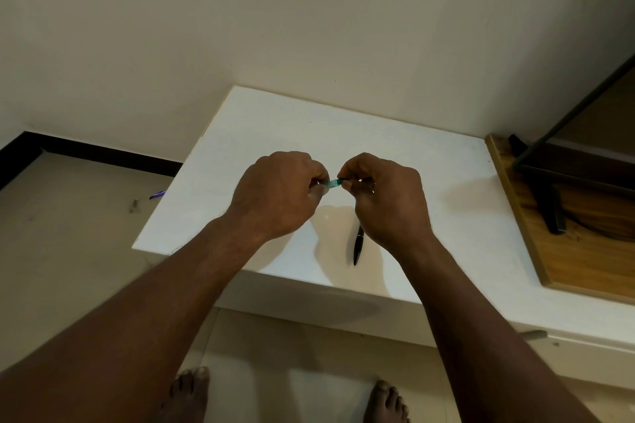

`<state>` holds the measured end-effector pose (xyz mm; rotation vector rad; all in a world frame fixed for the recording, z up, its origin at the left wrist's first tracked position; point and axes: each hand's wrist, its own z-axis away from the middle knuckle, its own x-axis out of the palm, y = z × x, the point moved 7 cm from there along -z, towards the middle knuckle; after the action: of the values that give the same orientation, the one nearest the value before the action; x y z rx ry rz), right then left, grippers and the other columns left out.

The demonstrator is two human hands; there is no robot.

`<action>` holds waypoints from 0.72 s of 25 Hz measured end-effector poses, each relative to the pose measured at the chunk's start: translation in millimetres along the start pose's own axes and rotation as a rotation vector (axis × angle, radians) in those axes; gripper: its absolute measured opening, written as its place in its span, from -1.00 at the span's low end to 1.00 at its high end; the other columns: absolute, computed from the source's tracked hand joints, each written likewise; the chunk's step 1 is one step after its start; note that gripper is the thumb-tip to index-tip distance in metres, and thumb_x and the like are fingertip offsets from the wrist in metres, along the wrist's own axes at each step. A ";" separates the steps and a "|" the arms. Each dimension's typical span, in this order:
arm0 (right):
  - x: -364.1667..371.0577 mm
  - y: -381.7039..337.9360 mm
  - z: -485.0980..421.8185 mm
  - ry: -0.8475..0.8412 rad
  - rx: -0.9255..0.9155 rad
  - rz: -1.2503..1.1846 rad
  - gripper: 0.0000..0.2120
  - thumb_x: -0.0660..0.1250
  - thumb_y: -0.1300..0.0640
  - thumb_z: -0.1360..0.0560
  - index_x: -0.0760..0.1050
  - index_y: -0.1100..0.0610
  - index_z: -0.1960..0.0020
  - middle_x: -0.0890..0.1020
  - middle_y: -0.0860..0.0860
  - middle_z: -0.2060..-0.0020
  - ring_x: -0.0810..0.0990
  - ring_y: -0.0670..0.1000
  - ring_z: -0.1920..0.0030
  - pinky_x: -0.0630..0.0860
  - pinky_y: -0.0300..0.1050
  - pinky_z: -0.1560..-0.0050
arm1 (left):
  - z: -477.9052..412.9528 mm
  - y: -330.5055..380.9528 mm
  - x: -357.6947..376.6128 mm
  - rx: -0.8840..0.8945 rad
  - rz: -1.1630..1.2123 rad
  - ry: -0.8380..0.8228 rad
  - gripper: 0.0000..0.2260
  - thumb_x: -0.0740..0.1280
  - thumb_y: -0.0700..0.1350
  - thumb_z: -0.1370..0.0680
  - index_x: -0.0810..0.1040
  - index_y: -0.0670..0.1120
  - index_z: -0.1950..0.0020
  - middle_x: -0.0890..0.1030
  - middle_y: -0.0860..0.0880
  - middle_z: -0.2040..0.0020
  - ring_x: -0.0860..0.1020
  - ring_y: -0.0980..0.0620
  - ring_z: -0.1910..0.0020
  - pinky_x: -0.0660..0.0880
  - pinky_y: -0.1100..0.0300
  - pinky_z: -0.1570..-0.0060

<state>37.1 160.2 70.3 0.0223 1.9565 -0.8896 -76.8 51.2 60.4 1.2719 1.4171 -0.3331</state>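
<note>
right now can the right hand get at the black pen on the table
Probably yes: the black pen lies bare on the white table just below the right hand. That hand and the left hand pinch a small green piece, so it must let go first.

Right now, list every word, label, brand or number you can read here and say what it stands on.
None: no readable text anywhere in view.
The small teal translucent piece pinched between the left hand and right hand: too small to show any marking.
The slim black pen on the white table: no legible print.
</note>
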 end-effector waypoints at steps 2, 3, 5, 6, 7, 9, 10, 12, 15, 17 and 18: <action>1.9 -4.1 0.5 -0.019 -0.058 0.076 -0.78 0.44 0.33 -0.53 0.68 0.02 0.02 0.67 -0.15 0.21 0.62 -0.04 0.12 0.48 -0.13 0.14 | 0.7 0.1 1.2 0.005 -0.019 -0.016 -0.82 0.38 0.03 -0.60 0.74 0.05 -0.11 0.70 0.08 0.06 0.59 0.03 0.17 0.56 0.09 0.16; 2.6 -5.3 0.7 -0.024 -0.079 0.105 -0.78 0.44 0.34 -0.53 0.68 0.03 0.01 0.70 -0.11 0.20 0.60 -0.01 0.12 0.46 -0.11 0.15 | 1.1 0.3 1.7 0.007 -0.028 -0.026 -0.82 0.37 0.03 -0.60 0.74 0.06 -0.11 0.70 0.07 0.06 0.60 0.01 0.16 0.59 0.06 0.13; 3.3 -7.0 1.5 -0.026 -0.115 0.158 -0.78 0.43 0.36 -0.53 0.67 0.05 0.00 0.71 -0.04 0.19 0.55 0.03 0.13 0.38 -0.10 0.17 | 1.5 1.1 2.7 0.012 -0.043 -0.038 -0.82 0.36 0.02 -0.60 0.74 0.07 -0.11 0.69 0.07 0.06 0.62 -0.01 0.15 0.62 0.00 0.12; 3.9 -8.1 2.2 -0.026 -0.132 0.180 -0.78 0.42 0.37 -0.53 0.67 0.06 -0.01 0.71 -0.02 0.19 0.53 0.05 0.14 0.35 -0.09 0.17 | 1.6 1.7 3.2 0.015 -0.049 -0.042 -0.82 0.36 0.02 -0.60 0.74 0.07 -0.11 0.69 0.07 0.06 0.62 -0.01 0.15 0.62 -0.01 0.12; 4.4 -9.5 3.0 -0.025 -0.148 0.199 -0.79 0.42 0.37 -0.53 0.67 0.07 -0.01 0.70 0.00 0.20 0.53 0.07 0.14 0.34 -0.08 0.17 | 1.7 2.1 3.4 0.019 -0.056 -0.045 -0.82 0.36 0.02 -0.60 0.74 0.07 -0.11 0.69 0.07 0.06 0.62 -0.02 0.15 0.62 -0.01 0.12; 5.2 -11.6 3.9 -0.022 -0.165 0.220 -0.80 0.41 0.36 -0.54 0.67 0.08 -0.02 0.70 0.02 0.20 0.53 0.11 0.13 0.38 -0.05 0.17 | 1.8 2.9 4.0 0.025 -0.070 -0.051 -0.82 0.36 0.02 -0.61 0.74 0.06 -0.11 0.69 0.07 0.06 0.63 -0.02 0.15 0.62 0.00 0.12; 5.7 -12.5 4.2 -0.019 -0.170 0.222 -0.80 0.42 0.36 -0.54 0.67 0.09 -0.02 0.70 0.03 0.20 0.54 0.11 0.12 0.39 -0.05 0.16 | 1.9 2.8 3.8 0.025 -0.072 -0.054 -0.82 0.35 0.02 -0.61 0.74 0.06 -0.11 0.69 0.07 0.05 0.63 -0.02 0.15 0.62 0.00 0.12; 6.4 -13.3 4.4 -0.011 -0.179 0.221 -0.81 0.43 0.36 -0.54 0.68 0.09 -0.02 0.71 0.03 0.20 0.55 0.11 0.12 0.39 -0.06 0.16 | 2.1 2.7 3.5 0.023 -0.074 -0.059 -0.81 0.35 0.02 -0.61 0.73 0.06 -0.12 0.70 0.07 0.04 0.63 -0.02 0.14 0.62 0.01 0.11; 6.8 -13.6 4.9 -0.001 -0.200 0.216 -0.82 0.44 0.36 -0.54 0.68 0.10 -0.01 0.71 0.03 0.20 0.54 0.10 0.12 0.36 -0.07 0.17 | 2.2 3.6 4.3 0.021 -0.077 -0.065 -0.80 0.34 0.02 -0.62 0.73 0.05 -0.13 0.69 0.06 0.04 0.62 -0.01 0.14 0.54 0.11 0.17; 7.9 -12.9 5.4 -0.004 -0.194 0.213 -0.82 0.44 0.34 -0.55 0.68 0.09 -0.02 0.71 0.02 0.19 0.53 0.09 0.11 0.36 -0.08 0.17 | 2.3 4.5 5.1 0.022 -0.082 -0.071 -0.80 0.33 0.03 -0.63 0.73 0.05 -0.14 0.70 0.05 0.05 0.62 -0.01 0.15 0.46 0.17 0.20; 8.1 -12.0 5.0 -0.007 -0.186 0.213 -0.83 0.44 0.33 -0.55 0.68 0.08 -0.02 0.71 0.01 0.18 0.53 0.08 0.11 0.37 -0.07 0.17 | 2.5 4.5 4.9 0.022 -0.083 -0.072 -0.80 0.33 0.03 -0.63 0.73 0.05 -0.14 0.70 0.05 0.05 0.62 -0.01 0.15 0.44 0.18 0.20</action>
<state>32.2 145.8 69.5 0.1174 1.9801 -0.5665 -70.7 53.3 57.5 1.2094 1.4100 -0.4476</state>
